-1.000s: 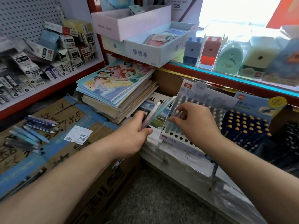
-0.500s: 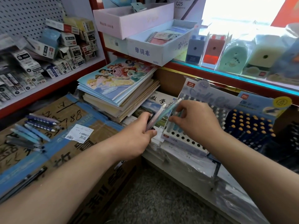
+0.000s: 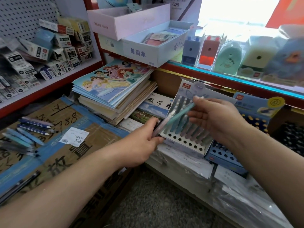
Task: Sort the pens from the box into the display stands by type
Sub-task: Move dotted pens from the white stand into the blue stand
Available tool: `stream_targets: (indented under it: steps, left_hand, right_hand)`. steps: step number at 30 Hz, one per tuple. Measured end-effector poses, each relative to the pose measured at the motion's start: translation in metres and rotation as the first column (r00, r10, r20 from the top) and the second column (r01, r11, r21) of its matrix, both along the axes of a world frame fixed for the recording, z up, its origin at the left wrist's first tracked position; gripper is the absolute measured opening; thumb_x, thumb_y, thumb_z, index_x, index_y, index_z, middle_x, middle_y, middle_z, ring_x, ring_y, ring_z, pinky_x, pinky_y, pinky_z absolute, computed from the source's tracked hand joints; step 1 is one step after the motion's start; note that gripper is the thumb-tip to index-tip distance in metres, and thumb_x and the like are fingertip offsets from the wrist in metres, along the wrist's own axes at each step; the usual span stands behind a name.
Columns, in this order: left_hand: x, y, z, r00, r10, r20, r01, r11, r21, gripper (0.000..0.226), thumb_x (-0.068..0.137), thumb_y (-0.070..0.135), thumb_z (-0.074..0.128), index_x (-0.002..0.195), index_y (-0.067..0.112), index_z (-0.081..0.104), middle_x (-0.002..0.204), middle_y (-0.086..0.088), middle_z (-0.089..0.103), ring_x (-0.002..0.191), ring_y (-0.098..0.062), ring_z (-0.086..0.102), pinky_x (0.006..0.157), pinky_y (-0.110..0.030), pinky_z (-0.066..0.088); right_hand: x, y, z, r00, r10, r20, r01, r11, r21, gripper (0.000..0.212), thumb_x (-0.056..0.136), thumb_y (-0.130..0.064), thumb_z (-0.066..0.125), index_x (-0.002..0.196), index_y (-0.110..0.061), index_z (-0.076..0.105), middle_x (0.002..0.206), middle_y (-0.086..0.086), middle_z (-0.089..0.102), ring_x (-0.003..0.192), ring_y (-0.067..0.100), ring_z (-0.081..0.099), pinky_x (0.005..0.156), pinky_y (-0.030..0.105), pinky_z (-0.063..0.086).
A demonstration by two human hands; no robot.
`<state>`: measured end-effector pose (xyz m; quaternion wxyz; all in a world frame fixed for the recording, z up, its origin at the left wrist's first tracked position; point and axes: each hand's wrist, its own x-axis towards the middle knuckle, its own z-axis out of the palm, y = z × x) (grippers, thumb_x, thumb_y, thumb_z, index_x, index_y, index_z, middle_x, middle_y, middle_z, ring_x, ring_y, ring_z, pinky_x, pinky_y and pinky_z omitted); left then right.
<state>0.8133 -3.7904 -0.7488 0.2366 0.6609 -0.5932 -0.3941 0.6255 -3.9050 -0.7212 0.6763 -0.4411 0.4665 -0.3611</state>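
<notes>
My left hand (image 3: 144, 142) grips a small bunch of pastel pens (image 3: 162, 127) by their lower ends, just left of the grey display stand (image 3: 185, 145). My right hand (image 3: 215, 119) pinches the top of a teal pen (image 3: 181, 113) that still lies slanted against the bunch, in front of the stand. The stand holds rows of pastel pens, and its front row of holes shows open. A blue display stand (image 3: 225, 155) with dark pens sits to its right. Several loose blue and dark pens (image 3: 28, 134) lie on the cardboard box (image 3: 69, 155) at left.
A stack of notebooks (image 3: 115, 89) lies behind the left hand. White boxes (image 3: 148, 46) sit on the red shelf above, with pencil sharpeners (image 3: 209, 50) along the window. Small boxed refills (image 3: 41, 55) fill the left shelf. Plastic-wrapped stock (image 3: 238, 191) lies under the stands.
My right hand has lifted up and to the right from the stand's pens, drawing the teal pen away from the bunch. The left hand stays put with the bunch.
</notes>
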Motion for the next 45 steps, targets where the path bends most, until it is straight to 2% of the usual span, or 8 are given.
stream_targets:
  steps: [3, 8, 12, 22, 25, 37, 42, 45]
  left_hand:
    - [0.006, 0.0, -0.005, 0.999, 0.029, 0.017, -0.029, 0.999, 0.015, 0.017, 0.104, 0.028, 0.052, 0.116, 0.034, 0.042, 0.087, 0.008, 0.056, 0.071, -0.006, 0.054, 0.062, -0.027, 0.044]
    - [0.009, -0.003, -0.011, 0.996, 0.059, 0.074, -0.061, 0.998, 0.029, 0.019, 0.104, 0.028, 0.052, 0.12, 0.028, 0.042, 0.092, 0.002, 0.058, 0.076, -0.01, 0.056, 0.063, -0.029, 0.042]
    - [0.006, -0.005, -0.012, 0.992, 0.056, 0.113, -0.059, 0.998, 0.023, 0.017, 0.104, 0.029, 0.053, 0.117, 0.025, 0.043, 0.095, -0.003, 0.059, 0.083, -0.015, 0.058, 0.067, -0.032, 0.045]
    - [0.01, -0.004, -0.015, 0.995, 0.05, 0.09, -0.05, 0.999, 0.005, 0.021, 0.103, 0.031, 0.054, 0.119, 0.031, 0.041, 0.096, -0.002, 0.06, 0.085, -0.021, 0.062, 0.071, -0.04, 0.051]
    - [0.011, -0.004, -0.016, 0.994, 0.047, 0.097, -0.047, 0.999, -0.009, 0.023, 0.103, 0.031, 0.055, 0.12, 0.032, 0.04, 0.094, 0.003, 0.058, 0.08, -0.014, 0.058, 0.068, -0.032, 0.047]
    - [0.01, -0.005, -0.014, 0.994, 0.038, 0.099, -0.038, 0.999, -0.001, 0.022, 0.103, 0.031, 0.054, 0.12, 0.03, 0.042, 0.097, 0.0, 0.058, 0.082, -0.016, 0.058, 0.069, -0.034, 0.047]
    - [0.009, -0.004, -0.014, 0.995, 0.039, 0.087, -0.039, 0.999, -0.002, 0.023, 0.103, 0.03, 0.054, 0.122, 0.03, 0.041, 0.097, 0.003, 0.058, 0.083, -0.012, 0.057, 0.066, -0.029, 0.044]
    - [0.009, -0.005, -0.015, 0.996, 0.039, 0.081, -0.039, 0.999, -0.001, 0.026, 0.103, 0.031, 0.054, 0.124, 0.031, 0.04, 0.1, 0.005, 0.058, 0.086, -0.011, 0.058, 0.068, -0.029, 0.044]
  right_hand:
    - [-0.011, -0.007, 0.002, 0.989, -0.094, -0.117, 0.07, 0.978, -0.199, 0.017, 0.097, -0.022, 0.066, 0.105, -0.008, 0.066, 0.095, 0.013, 0.074, 0.079, 0.021, 0.074, 0.071, 0.03, 0.062]
    - [-0.012, -0.001, -0.013, 0.888, -0.007, -0.46, -0.227, 0.863, -0.451, 0.007, 0.096, -0.016, 0.065, 0.102, -0.019, 0.068, 0.091, 0.001, 0.073, 0.079, 0.009, 0.073, 0.071, 0.025, 0.062]
    - [-0.004, 0.003, -0.024, 0.853, -0.017, -0.521, -0.302, 0.798, -0.522, 0.007, 0.095, -0.021, 0.068, 0.099, -0.027, 0.069, 0.09, -0.005, 0.073, 0.081, 0.007, 0.072, 0.07, 0.025, 0.062]
    - [0.006, 0.001, -0.036, 0.846, -0.012, -0.533, -0.326, 0.78, -0.534, 0.015, 0.094, -0.021, 0.071, 0.108, -0.025, 0.068, 0.094, -0.008, 0.072, 0.086, 0.006, 0.07, 0.079, 0.03, 0.063]
    - [0.005, 0.004, -0.034, 0.85, -0.015, -0.527, -0.324, 0.774, -0.544, 0.02, 0.094, -0.02, 0.071, 0.109, -0.026, 0.061, 0.093, -0.008, 0.072, 0.085, 0.005, 0.07, 0.077, 0.028, 0.062]
    - [0.005, 0.003, -0.032, 0.817, -0.097, -0.568, -0.32, 0.744, -0.587, 0.016, 0.093, -0.019, 0.072, 0.103, -0.027, 0.063, 0.093, -0.011, 0.065, 0.083, 0.003, 0.064, 0.067, 0.016, 0.055]
    - [0.008, 0.003, -0.033, 0.711, -0.112, -0.695, -0.468, 0.662, -0.585, 0.011, 0.096, -0.026, 0.068, 0.107, -0.026, 0.07, 0.1, -0.012, 0.061, 0.088, 0.001, 0.059, 0.072, 0.012, 0.048]
    - [0.011, 0.004, -0.036, 0.638, -0.165, -0.752, -0.538, 0.603, -0.589, 0.015, 0.097, -0.03, 0.064, 0.109, -0.026, 0.072, 0.103, -0.009, 0.06, 0.091, 0.005, 0.056, 0.08, 0.018, 0.046]
